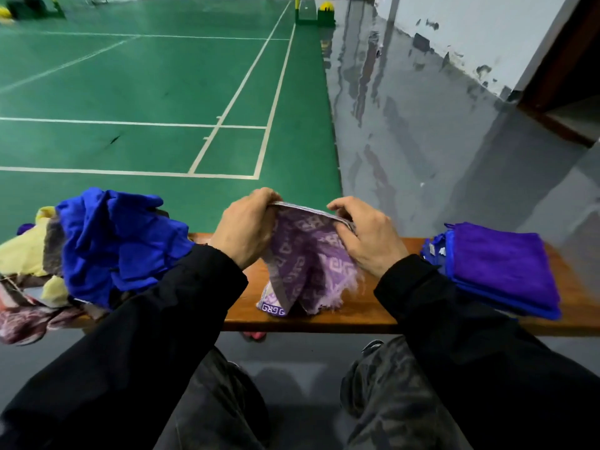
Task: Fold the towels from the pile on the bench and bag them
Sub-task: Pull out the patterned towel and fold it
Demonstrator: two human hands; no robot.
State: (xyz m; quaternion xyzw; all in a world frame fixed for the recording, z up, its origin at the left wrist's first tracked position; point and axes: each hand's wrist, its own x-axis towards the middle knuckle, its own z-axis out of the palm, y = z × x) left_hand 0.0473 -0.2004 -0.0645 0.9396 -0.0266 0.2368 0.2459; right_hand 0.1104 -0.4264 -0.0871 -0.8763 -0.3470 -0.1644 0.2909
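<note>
Patterned purple towel (pixel 305 254) pinched along top edge by left hand (pixel 245 228) and right hand (pixel 367 237), grips closed on cloth, edge running left-right, rest hanging to tabletop (pixel 363 311).

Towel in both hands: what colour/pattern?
Purple towel with pale geometric key pattern; head view.

1. You get even, fairly dim indoor light.
2. Pale glare streaks the glossy grey painted floor (pixel 406 125).
3. Your wide lens bends the long brown wooden bench (pixel 373 315) and smears the edges.
4. The far background looks soft.
</note>
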